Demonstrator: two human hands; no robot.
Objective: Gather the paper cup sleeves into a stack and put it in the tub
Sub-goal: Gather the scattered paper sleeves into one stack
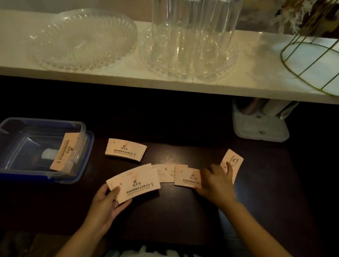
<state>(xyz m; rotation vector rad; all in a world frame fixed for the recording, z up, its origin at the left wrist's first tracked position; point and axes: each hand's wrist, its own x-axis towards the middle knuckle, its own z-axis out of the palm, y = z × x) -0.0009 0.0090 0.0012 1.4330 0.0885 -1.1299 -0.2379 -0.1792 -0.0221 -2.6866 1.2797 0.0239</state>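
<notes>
Pale peach card, thin and slippery, is what the left hand (107,202) pinches: thumb on top and fingers beneath the near-left corner of a small fanned batch of cup sleeves (135,183), lifted slightly off the dark table (178,215). The right hand (216,184) is closing on the sleeve (187,177) lying flat just right of that batch, fingers curled at its right edge and thumb raised; whether it has a firm grip yet I cannot tell.

The risk, as I judge it, lies in that loose fan. The held sleeves are offset, not squared, so adding more with a one-corner pinch could let them slide apart and scatter. Flat card on a smooth top is also hard to lift, and the fingers may push a sleeve along rather than pick it up.

Outward from the hands: another sleeve (164,173) lies between the two, one sleeve (231,162) sits angled just beyond the right hand, and a neat small pile (125,150) rests farther back. All are curved, flattened bands with dark print. At left, the clear tub (13,137) with a blue rim already has sleeves (65,151) leaning against its right wall.
</notes>
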